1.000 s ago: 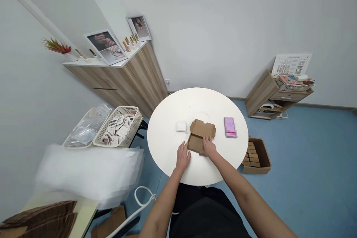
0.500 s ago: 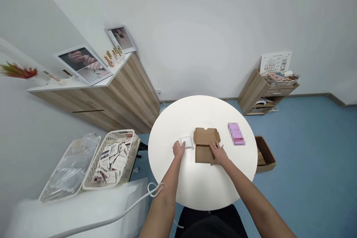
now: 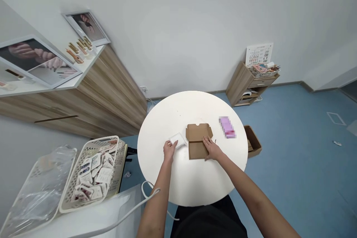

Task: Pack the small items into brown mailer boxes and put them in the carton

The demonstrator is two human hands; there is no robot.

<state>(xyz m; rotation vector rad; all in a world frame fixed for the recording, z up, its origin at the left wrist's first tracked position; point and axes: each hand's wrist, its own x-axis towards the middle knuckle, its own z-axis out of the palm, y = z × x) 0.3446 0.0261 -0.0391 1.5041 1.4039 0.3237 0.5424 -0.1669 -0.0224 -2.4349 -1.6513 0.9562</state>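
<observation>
My left hand [image 3: 169,151] has its thumb and fingers closed around the near left side of a flat white packet [image 3: 177,140]. The packet sits just left of an opened brown cardboard box [image 3: 197,150], close against its edge. The box's lid lies folded back toward the wall, and its bare inside shows. Across the box's right side rests my right hand [image 3: 213,150], fingers stretched out over the edge and thumb apart near the front corner. Both are on a round white table [image 3: 189,186].
A pixelated purple item [image 3: 227,127] lies on the table's right side. A brown carton [image 3: 252,142] stands on the floor beyond. At left are a white basket [image 3: 119,160] of packets and a wooden cabinet [image 3: 111,93]. A white cable [image 3: 128,214] loops near my left arm.
The white packet has turned and tilted in my left hand. My right hand stays on the box. My view has swung right, so the surroundings appear shifted left.
</observation>
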